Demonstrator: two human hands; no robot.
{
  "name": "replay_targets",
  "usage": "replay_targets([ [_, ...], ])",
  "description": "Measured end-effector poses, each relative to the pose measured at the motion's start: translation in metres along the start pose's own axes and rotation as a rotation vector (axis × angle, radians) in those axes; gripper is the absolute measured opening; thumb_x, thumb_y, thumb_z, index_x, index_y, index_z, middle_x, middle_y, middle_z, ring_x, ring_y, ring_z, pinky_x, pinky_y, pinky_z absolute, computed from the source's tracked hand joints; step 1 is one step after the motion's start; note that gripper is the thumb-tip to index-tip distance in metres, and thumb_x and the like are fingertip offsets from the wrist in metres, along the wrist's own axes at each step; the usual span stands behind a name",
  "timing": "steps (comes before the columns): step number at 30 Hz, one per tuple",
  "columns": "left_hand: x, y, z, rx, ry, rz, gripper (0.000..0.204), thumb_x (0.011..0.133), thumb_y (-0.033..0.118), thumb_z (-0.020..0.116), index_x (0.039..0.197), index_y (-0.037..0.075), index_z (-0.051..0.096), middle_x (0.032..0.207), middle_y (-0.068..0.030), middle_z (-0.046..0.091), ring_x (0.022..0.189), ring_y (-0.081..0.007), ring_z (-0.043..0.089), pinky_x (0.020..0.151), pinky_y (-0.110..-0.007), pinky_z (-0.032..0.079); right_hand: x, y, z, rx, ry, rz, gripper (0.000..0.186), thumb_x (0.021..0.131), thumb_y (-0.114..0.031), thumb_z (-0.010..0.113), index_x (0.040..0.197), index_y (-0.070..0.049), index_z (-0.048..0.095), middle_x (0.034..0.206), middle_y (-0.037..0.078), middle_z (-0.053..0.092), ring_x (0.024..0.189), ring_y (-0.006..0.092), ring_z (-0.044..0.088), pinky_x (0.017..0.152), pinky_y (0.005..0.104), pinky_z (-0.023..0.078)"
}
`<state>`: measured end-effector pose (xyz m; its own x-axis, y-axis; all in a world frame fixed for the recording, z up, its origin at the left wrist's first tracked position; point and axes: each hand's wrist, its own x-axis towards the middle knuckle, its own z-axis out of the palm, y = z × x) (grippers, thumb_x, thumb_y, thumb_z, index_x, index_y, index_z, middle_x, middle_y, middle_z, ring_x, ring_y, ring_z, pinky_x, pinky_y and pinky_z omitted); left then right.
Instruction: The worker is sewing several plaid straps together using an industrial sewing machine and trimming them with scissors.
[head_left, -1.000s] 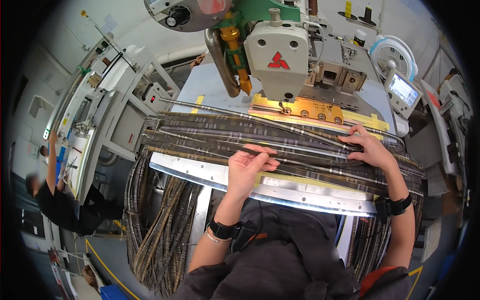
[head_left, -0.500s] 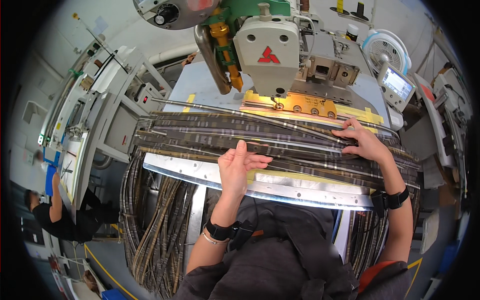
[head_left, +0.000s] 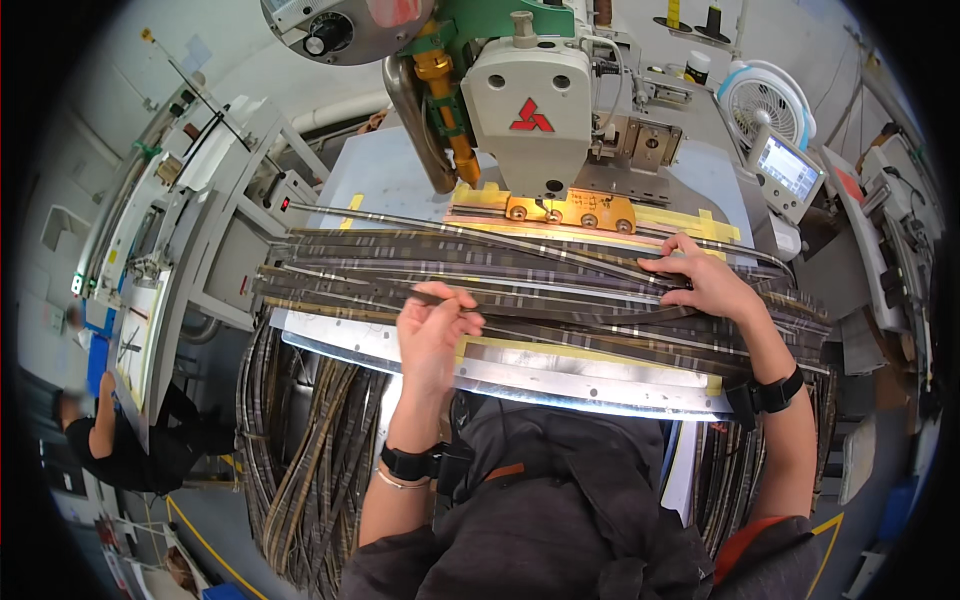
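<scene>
The left hand (head_left: 430, 338) pinches a thin dark strip (head_left: 610, 317) on the striped strips (head_left: 390, 243) by the sewing machine (head_left: 528, 90). The right hand (head_left: 705, 285) touches them, finger and thumb apart. Looks like sorting; next needs a gentle pull.

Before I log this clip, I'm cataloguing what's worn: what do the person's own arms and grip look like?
The left grip and right grip are bare, ungloved. Each wrist wears a black strap with a dark, boxy module: left strap, right strap. A thin, light bracelet circles the left wrist. Dark, short sleeves leave the forearms uncovered.
</scene>
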<state>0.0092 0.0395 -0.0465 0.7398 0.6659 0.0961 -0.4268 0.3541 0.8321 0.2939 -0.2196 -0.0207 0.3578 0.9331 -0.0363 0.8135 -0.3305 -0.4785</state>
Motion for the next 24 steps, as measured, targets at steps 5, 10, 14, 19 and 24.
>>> replay_targets([
  [5,0.017,0.039,-0.044,0.384,0.085,-0.042,0.018,0.098,0.005,0.047,0.113,-0.002,0.056,0.103,-0.0195,0.068,0.072,-0.0173,0.066,0.06,-0.025,0.054,-0.002,-0.002,-0.003,0.016,-0.01,0.008,0.06,0.072,-0.015,0.082,0.128,-0.025,0.063,0.117,0.007,0.05,0.101,0.0285,0.059,0.088,0.0383,0.05],
  [10,0.041,0.066,-0.108,0.539,0.265,0.137,0.02,0.1,0.007,0.049,0.114,-0.002,0.059,0.108,-0.0169,0.07,0.071,-0.0119,0.065,0.058,-0.021,0.051,-0.002,-0.009,-0.008,-0.004,-0.035,0.033,0.059,0.073,-0.017,0.082,0.128,-0.023,0.064,0.117,0.007,0.05,0.102,0.0287,0.059,0.087,0.0383,0.05],
  [14,0.048,0.075,-0.14,0.549,0.343,0.128,0.016,0.098,0.005,0.052,0.11,-0.001,0.062,0.107,-0.0155,0.071,0.067,-0.0082,0.062,0.049,-0.019,0.043,-0.004,-0.013,-0.012,-0.041,-0.046,0.066,0.058,0.073,-0.017,0.081,0.128,-0.023,0.064,0.118,0.007,0.051,0.1,0.0287,0.06,0.086,0.0388,0.05],
  [19,0.046,0.07,-0.14,0.53,0.373,0.0,0.016,0.097,0.005,0.056,0.109,-0.004,0.06,0.107,-0.0156,0.071,0.06,-0.0075,0.059,0.045,-0.019,0.04,-0.008,-0.023,-0.011,-0.074,0.082,0.042,0.051,0.074,-0.018,0.081,0.122,-0.017,0.067,0.12,0.006,0.052,0.091,0.0282,0.063,0.082,0.0391,0.051],
  [24,0.049,0.063,-0.136,0.632,0.532,-0.031,0.051,0.087,0.008,0.071,0.126,-0.01,0.044,0.086,-0.0113,0.066,0.058,-0.0093,0.056,0.045,-0.02,0.039,-0.01,-0.053,-0.001,-0.072,0.186,-0.17,0.041,0.075,-0.023,0.08,0.114,-0.015,0.07,0.107,0.006,0.059,0.088,0.0277,0.064,0.076,0.0389,0.053],
])
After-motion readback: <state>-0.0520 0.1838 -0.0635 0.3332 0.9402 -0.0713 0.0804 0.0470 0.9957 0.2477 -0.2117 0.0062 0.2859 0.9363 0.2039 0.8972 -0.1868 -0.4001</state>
